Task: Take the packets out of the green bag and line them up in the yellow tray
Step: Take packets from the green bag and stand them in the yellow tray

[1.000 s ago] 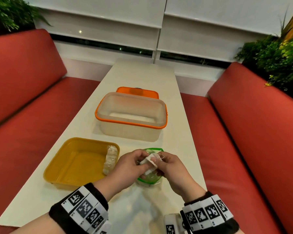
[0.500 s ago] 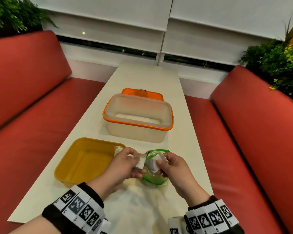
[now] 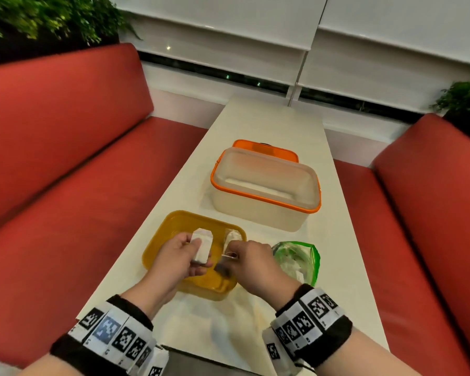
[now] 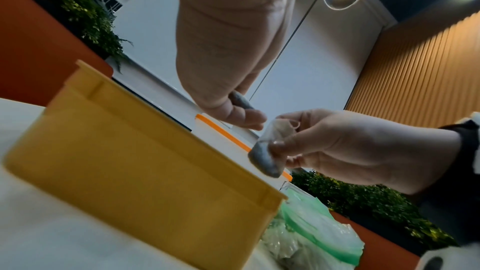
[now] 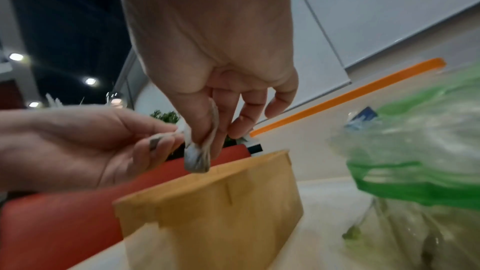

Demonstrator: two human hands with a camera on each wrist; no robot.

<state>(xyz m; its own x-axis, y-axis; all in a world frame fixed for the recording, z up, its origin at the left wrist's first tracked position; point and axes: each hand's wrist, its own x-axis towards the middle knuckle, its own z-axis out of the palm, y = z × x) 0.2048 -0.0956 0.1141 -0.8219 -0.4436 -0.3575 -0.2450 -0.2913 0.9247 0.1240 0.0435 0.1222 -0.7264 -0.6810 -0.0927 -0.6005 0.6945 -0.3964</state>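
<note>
The yellow tray (image 3: 174, 229) sits on the white table, near its left edge. My left hand (image 3: 194, 255) is over the tray and grips a white packet (image 3: 202, 245). My right hand (image 3: 228, 260) hovers above the tray's right side and pinches a small greyish packet (image 5: 197, 159) by its top, so it hangs down. Another packet (image 3: 233, 236) lies in the tray against its right wall. The green bag (image 3: 299, 260) lies open on the table just right of the tray, with more packets showing through it.
A translucent box with an orange rim (image 3: 266, 185) stands behind the tray, with its orange lid (image 3: 263, 147) beyond it. Red bench seats (image 3: 65, 199) flank the narrow table on both sides. Plants stand in the far corners.
Both hands have moved left from the green bag to above the yellow tray, each holding a packet. The bag now lies free on the table.
</note>
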